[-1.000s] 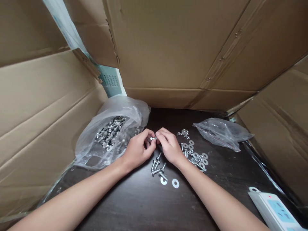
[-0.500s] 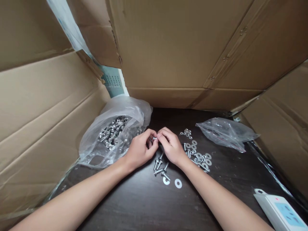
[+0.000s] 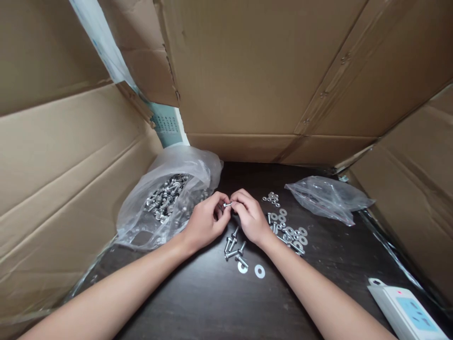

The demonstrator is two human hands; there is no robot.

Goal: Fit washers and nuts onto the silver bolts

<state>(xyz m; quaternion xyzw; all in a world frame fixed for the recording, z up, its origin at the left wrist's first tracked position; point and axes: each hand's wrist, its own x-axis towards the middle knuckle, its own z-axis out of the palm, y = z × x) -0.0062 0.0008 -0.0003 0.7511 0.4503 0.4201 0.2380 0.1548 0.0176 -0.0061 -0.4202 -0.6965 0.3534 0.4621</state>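
In the head view, the left hand [image 3: 209, 217] pinches a bolt [image 3: 227, 205] between thumb and fingers above the table [image 3: 198, 302], and the right hand [image 3: 250, 219] pinches the opposite end. With this bolt as clock centre, loose bolts [image 3: 232, 255] lie at 6 o'clock, small nuts [image 3: 272, 196] at 3, washers [image 3: 289, 232] at 4, partly covered by the right wrist, and an open plastic bag [image 3: 193, 156] of metal fasteners [image 3: 168, 196] at 9, partly behind the left hand. Farther out, a cardboard wall [image 3: 255, 85] blocks 12 o'clock, a clear bag [image 3: 325, 198] lies at 3 and a power strip [image 3: 403, 307] at 4.
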